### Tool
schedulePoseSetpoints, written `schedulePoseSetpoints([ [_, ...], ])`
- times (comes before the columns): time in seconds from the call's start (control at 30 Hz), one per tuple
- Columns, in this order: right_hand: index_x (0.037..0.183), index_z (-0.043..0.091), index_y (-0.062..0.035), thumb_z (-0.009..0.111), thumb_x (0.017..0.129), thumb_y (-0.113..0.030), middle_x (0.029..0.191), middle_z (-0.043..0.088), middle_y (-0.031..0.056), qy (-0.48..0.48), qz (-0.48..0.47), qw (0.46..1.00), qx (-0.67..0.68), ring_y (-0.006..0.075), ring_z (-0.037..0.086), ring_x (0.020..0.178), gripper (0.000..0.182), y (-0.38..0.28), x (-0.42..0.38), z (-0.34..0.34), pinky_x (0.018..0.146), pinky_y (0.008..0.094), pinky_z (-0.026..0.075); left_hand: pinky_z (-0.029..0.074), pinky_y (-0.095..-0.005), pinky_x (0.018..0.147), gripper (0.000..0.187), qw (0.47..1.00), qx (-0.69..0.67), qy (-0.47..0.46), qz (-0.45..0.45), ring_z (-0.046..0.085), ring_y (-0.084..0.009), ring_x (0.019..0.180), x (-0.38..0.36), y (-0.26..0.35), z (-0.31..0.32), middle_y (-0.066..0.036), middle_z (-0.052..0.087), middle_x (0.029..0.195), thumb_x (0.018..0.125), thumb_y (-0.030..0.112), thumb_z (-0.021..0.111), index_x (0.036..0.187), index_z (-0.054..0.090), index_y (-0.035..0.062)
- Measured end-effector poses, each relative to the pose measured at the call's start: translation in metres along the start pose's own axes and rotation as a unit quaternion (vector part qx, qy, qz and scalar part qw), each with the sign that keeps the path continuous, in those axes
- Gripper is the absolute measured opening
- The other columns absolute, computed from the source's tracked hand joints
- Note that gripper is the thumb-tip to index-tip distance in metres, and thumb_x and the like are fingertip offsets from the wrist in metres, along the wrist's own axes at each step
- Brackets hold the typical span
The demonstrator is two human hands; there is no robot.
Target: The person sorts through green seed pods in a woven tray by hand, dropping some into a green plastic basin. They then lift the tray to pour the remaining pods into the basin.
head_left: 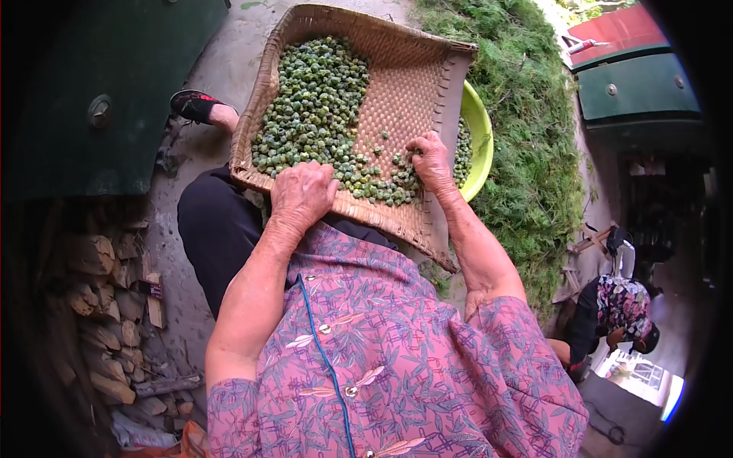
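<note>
A woven basket tray (401, 99) rests tilted across the lap, with a large heap of small green round fruits (313, 99) on its left side. My left hand (304, 191) is at the near rim, its fingers curled over the edge of the heap; what it holds, if anything, is hidden. On the right part of the tray, my right hand (431, 159) has its fingers bent together beside a smaller group of fruits. Under the tray's right edge a yellow-green basin (481, 141) shows more of the fruits inside.
Cut green foliage (527, 153) lies on the ground to the right. Stacked firewood (103, 328) is at the lower left, below a dark green panel (99, 111). Another person (622, 305) bends down at the far right.
</note>
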State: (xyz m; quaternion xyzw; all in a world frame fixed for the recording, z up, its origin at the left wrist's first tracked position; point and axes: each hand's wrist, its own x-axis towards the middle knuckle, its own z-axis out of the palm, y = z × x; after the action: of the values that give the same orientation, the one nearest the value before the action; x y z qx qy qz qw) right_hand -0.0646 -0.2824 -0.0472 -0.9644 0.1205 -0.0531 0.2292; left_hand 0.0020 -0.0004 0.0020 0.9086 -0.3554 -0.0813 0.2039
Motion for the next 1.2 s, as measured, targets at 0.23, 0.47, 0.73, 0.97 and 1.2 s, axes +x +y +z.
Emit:
schedulePoseSetpoints([
  [0.23,0.086,0.068,-0.0065,0.056,0.068,0.003,0.083,0.059,0.0109,0.166,0.102,0.981,0.017,0.0236,0.06,0.079,0.024,0.045,-0.017,-0.044,0.074,0.0326,0.049,0.05,-0.0406,0.069,0.019,1.0,-0.005,-0.002,-0.001,0.062,-0.0271,0.079,0.0,0.002,-0.002,-0.01,0.063,0.078,0.077,0.028,0.064,0.08,0.061,0.0086],
  [0.47,0.091,0.07,-0.0076,0.056,0.07,-0.002,0.089,0.064,0.0127,0.155,0.101,0.976,-0.117,0.0279,0.062,0.086,0.025,0.076,-0.026,-0.048,0.08,0.0354,0.049,0.05,-0.0405,0.07,0.019,1.0,-0.007,-0.005,-0.002,0.062,-0.0271,0.08,0.0,0.001,-0.001,-0.009,0.063,0.079,0.077,0.028,0.064,0.082,0.062,0.0088],
  [0.73,0.089,0.066,-0.008,0.067,0.074,-0.012,0.087,0.059,0.0115,-0.039,-0.06,0.997,-0.012,0.0303,0.057,0.089,0.016,-0.027,-0.005,-0.007,0.078,0.0395,0.046,0.049,-0.0401,0.07,0.02,1.0,-0.003,0.0,-0.005,0.062,-0.0271,0.079,0.0,0.0,0.002,-0.009,0.063,0.078,0.078,0.028,0.064,0.08,0.061,0.0089],
  [0.97,0.088,0.064,-0.0073,0.063,0.075,-0.011,0.087,0.055,0.0129,-0.081,-0.053,0.993,-0.063,0.0323,0.056,0.089,0.013,-0.033,-0.004,0.006,0.077,0.0412,0.045,0.051,-0.0394,0.069,0.019,1.0,-0.015,0.012,0.003,0.063,-0.0263,0.078,-0.001,0.001,-0.001,-0.01,0.063,0.076,0.077,0.026,0.064,0.076,0.061,0.0071],
  [1.2,0.085,0.063,-0.0047,0.062,0.073,-0.008,0.09,0.055,0.0163,-0.062,-0.009,0.998,-0.008,0.0344,0.055,0.09,0.013,-0.028,0.012,0.009,0.08,0.0419,0.045,0.05,-0.0399,0.069,0.019,1.0,-0.012,0.011,0.003,0.063,-0.0269,0.078,0.0,0.0,-0.001,-0.01,0.062,0.076,0.077,0.027,0.064,0.076,0.061,0.0078],
])
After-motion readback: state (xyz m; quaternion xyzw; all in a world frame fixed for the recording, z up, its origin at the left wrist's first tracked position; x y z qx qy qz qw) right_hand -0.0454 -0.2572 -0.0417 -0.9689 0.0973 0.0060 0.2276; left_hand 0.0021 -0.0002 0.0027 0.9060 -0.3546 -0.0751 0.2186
